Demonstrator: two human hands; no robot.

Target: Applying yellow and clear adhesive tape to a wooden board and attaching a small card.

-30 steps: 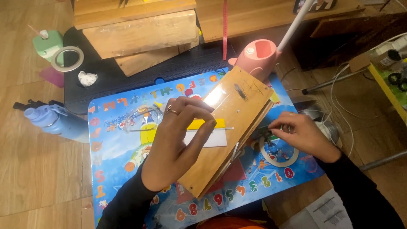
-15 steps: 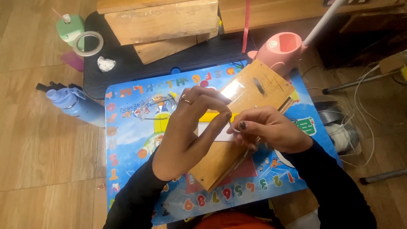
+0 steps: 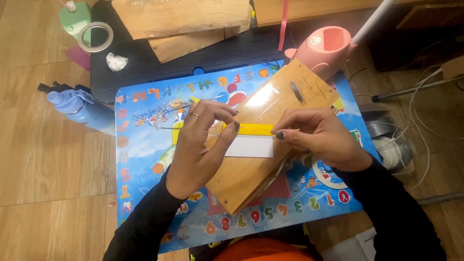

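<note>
wooden board (image 3: 251,159) lying tilted across the middle of the colourful desk (image 3: 140,145). left hand (image 3: 195,150) at 9 o'clock of it, grip pinched onto the yellow strip (image 3: 251,129). right hand (image 3: 316,135) at 3 o'clock, fingertips closed on the strip's other end, perhaps also a thin tool. white strip (image 3: 250,146) just below.

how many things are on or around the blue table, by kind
wooden boards: 3 (one under the hands, two on the black mat)
tape rolls: 1
water bottles: 1
pink whale-shaped holders: 1
crumpled paper: 1
total: 7
</note>
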